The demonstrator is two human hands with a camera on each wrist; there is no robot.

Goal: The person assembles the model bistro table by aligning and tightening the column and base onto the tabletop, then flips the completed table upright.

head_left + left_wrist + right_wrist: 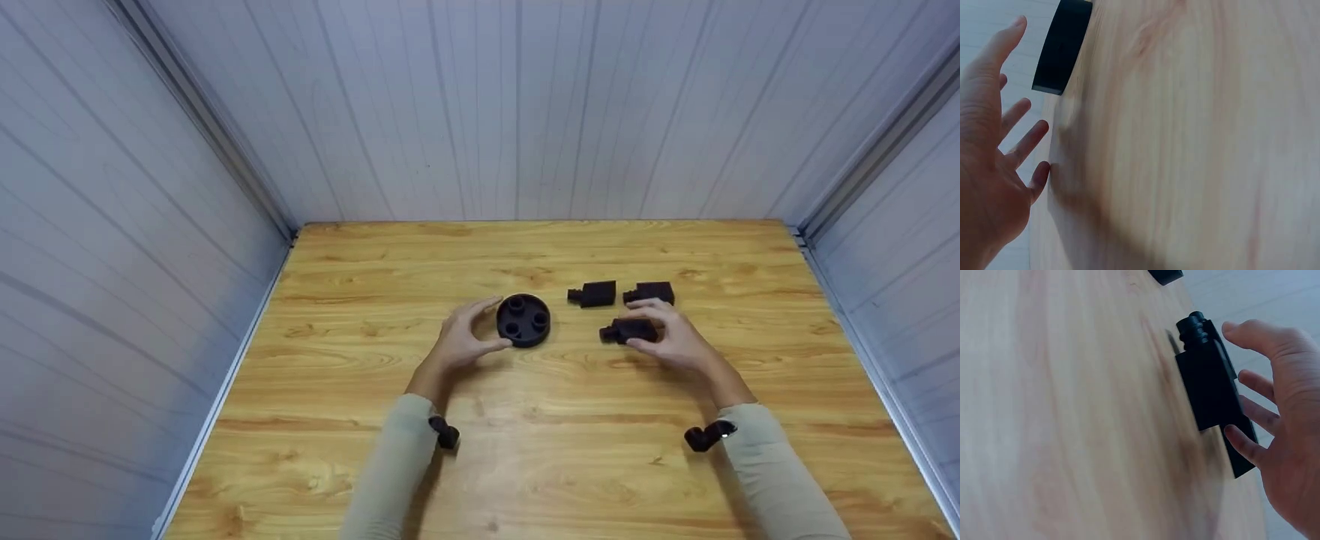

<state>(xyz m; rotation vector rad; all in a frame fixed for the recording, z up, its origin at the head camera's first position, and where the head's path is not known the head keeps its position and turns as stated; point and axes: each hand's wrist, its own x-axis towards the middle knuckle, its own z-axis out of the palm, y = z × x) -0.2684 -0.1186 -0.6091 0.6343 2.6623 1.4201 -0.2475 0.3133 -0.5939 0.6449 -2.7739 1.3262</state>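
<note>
- Front black block (630,331): on the wooden table (487,472), right of the middle in the head view and nearest the person of three similar blocks. Lies on its side; long axis runs roughly left-right, ridged neck (607,334) pointing left.
- Right hand (681,341): much the nearer hand, at the block's blunt right end. In the head view the block lies leftward from the palm, between thumb on the person's side and fingers on the far side. Thumb and fingers apart; right wrist view also shows them spread, not clamped. Light contact: cannot tell.
- Key relation (judgement): the hand's opening spans the block's short axis, so a pinch from here would press across its width and leave the neck free.
- Round black base (526,318): left of the block, well apart from it; neck points roughly toward it. Three raised round sockets (539,321) inside, facing up.
- Left hand (459,341): at the base's left side, thumb and fingers apart, curved about the rim without clamping. Thumb is near the rim's lower edge; touch cannot be told.
- Left rear block (598,294): beyond the front block, neck also left.
- Right rear block (660,291): just beyond the right hand's fingers, partly covered by them, neck left.
- Behind the table: pale panelled wall (480,112).
</note>
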